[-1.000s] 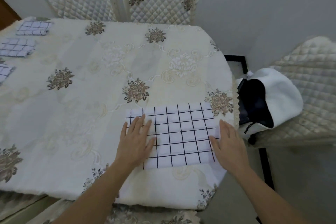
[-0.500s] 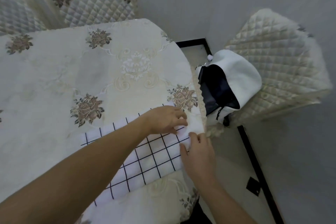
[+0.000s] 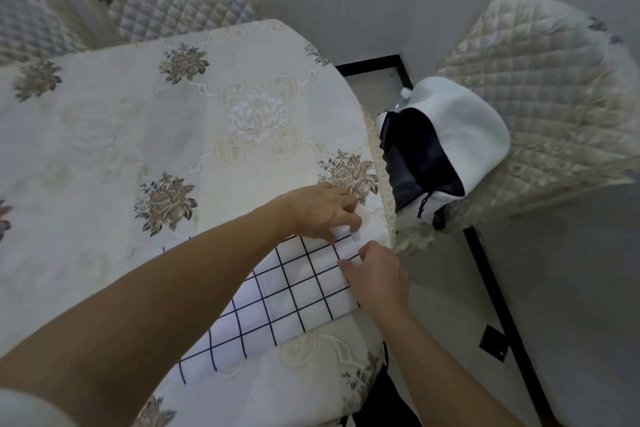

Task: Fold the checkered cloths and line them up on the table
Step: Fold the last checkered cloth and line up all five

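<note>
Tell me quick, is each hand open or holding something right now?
Left hand: pinching the far right corner of the checkered cloth.
Right hand: pinching the same cloth's right edge.

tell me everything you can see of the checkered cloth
The checkered cloth is white with a thin dark grid and looks like soft fabric. It lies flat and askew on the table, close to its right rim, and part of it is hidden from the camera. The left hand pinches its far right corner, and the right hand pinches the same edge nearer the person. I cannot tell how many layers it has.
</note>
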Available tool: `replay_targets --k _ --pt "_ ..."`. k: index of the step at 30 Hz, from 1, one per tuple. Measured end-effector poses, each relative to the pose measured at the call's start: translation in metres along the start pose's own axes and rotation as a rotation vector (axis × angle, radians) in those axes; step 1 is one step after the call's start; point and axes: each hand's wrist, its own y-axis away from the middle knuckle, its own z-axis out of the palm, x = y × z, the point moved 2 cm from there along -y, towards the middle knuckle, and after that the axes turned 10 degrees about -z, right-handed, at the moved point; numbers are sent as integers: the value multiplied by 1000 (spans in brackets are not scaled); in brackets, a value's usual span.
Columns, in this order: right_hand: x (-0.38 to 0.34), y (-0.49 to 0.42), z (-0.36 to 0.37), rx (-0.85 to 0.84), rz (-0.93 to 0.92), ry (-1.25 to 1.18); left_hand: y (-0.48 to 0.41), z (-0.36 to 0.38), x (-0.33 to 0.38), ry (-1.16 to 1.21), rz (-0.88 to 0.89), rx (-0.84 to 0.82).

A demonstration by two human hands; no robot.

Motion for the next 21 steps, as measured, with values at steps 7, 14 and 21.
replay_targets --k 7,14,21 --pt "-3 -18 -17 -17 -195 9 -7 -7 -12 18 5 32" --pt "-25 -72 -59 -50 -478 143 7 -36 -38 -62 -202 -25" --pt "-71 -123 -64 -115 -621 239 71 -31 -68 142 -626 98"
